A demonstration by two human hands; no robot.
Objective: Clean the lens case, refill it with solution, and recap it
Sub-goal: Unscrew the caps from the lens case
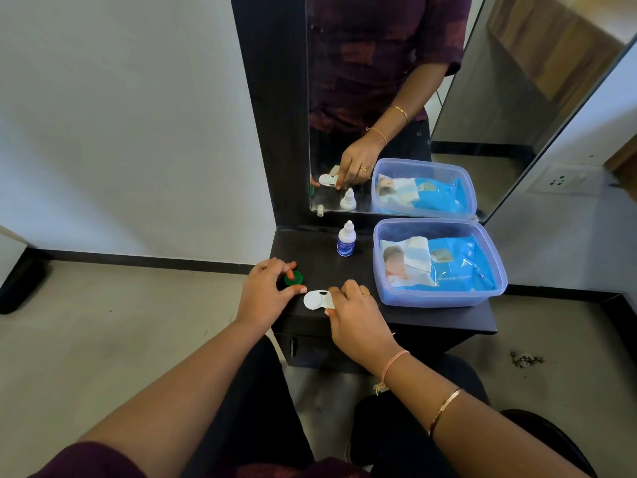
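Observation:
A white lens case [315,300] lies near the front edge of the dark shelf [431,317]; its left well shows, the right part is hidden under my fingers. My right hand [356,317] holds the case at its right end. My left hand [267,291] pinches a green cap [293,278] between thumb and fingertips, just left of the case. A small white solution bottle [346,239] with a blue label stands upright at the back of the shelf, uncapped tip up.
A clear plastic box [439,298] holding a blue pack of wipes [458,262] fills the shelf's right side. A mirror [396,98] rises behind the shelf. White wall at the left, floor below, a wall socket [560,181] at the right.

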